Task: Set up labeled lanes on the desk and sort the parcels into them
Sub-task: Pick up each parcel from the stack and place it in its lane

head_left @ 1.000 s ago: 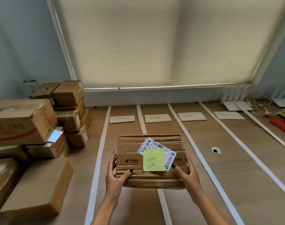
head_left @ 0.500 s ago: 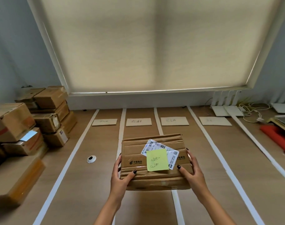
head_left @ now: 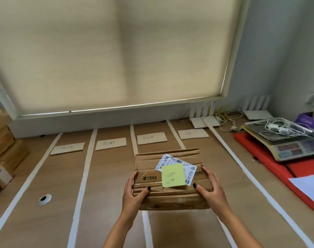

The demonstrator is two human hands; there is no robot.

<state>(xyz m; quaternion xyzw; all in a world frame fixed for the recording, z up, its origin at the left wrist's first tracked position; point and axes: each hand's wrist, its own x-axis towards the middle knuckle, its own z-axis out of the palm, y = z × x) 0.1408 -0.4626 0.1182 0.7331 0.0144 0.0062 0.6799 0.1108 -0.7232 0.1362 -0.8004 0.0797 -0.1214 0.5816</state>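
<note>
1. The cardboard parcel point(head_left: 170, 178) sits in our two hands above the desk point(head_left: 106, 203), over the white tape strip point(head_left: 146, 228) that divides two middle lanes; we cannot tell whether its underside touches the wood.
2. Our left hand point(head_left: 133, 196) clasps the near-left corner, thumb curled on top; our right hand point(head_left: 210, 189) clasps the near-right corner the same way.
3. We judge the box light, since fingertips alone carry it. The board is creased and rippled, so it may flex; gripping the side edges, as we do, seems safest.
4. A yellow sticky note point(head_left: 173, 175) with handwriting lies on the shipping label point(head_left: 175, 162); we should keep our thumbs off it so it does not peel.
5. Four lane cards point(head_left: 151, 138) lie at the far end of the lanes; their writing is too faint to read.
6. To the right stand a weighing scale point(head_left: 285, 142) with tangled white cables point(head_left: 277, 127) on a red mat point(head_left: 270, 163); stacked boxes point(head_left: 2, 151) line the left edge. Nothing blocks the lanes, apart from a cable grommet point(head_left: 44, 199) in a left one.
</note>
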